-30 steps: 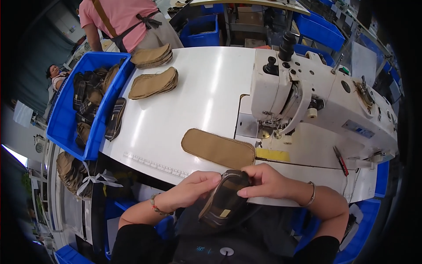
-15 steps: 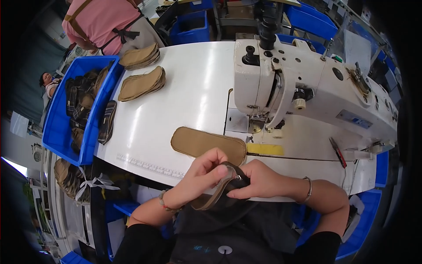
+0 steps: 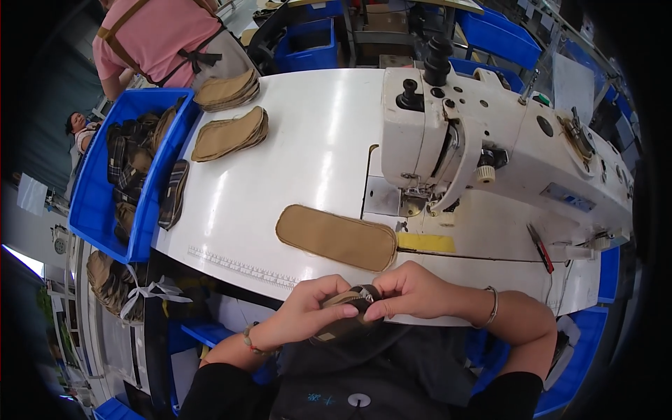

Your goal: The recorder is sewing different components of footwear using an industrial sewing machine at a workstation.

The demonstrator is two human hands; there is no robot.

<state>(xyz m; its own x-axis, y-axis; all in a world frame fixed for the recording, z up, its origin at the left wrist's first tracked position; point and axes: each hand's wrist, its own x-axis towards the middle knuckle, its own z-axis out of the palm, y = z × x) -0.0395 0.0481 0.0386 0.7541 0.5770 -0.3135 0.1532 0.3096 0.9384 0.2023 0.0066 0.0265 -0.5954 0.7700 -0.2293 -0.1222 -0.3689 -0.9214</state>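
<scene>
At the table's near edge, both my hands pinch a curved piece of tan and dark fabric with a zipper [image 3: 340,330]. My left hand [image 3: 308,309] grips its left side, thumb on top. My right hand [image 3: 413,292] is closed on its right end, by the zipper's metal part. Part of the piece is hidden behind my fingers. Just beyond my hands, a long tan fabric panel with rounded ends [image 3: 336,236] lies flat on the white table [image 3: 294,154].
A white sewing machine [image 3: 490,133] stands to the right, with a yellow strip [image 3: 425,243] and red-handled snips [image 3: 540,248] near it. Tan panel stacks [image 3: 231,134] and a blue bin of fabric pieces [image 3: 148,231] are at the left. A person in pink [image 3: 157,38] is beyond.
The zippered piece has been turned and folded lower between my hands. My left hand's fingers have come down onto it, and my right hand has shifted its pinch along the zipper end.
</scene>
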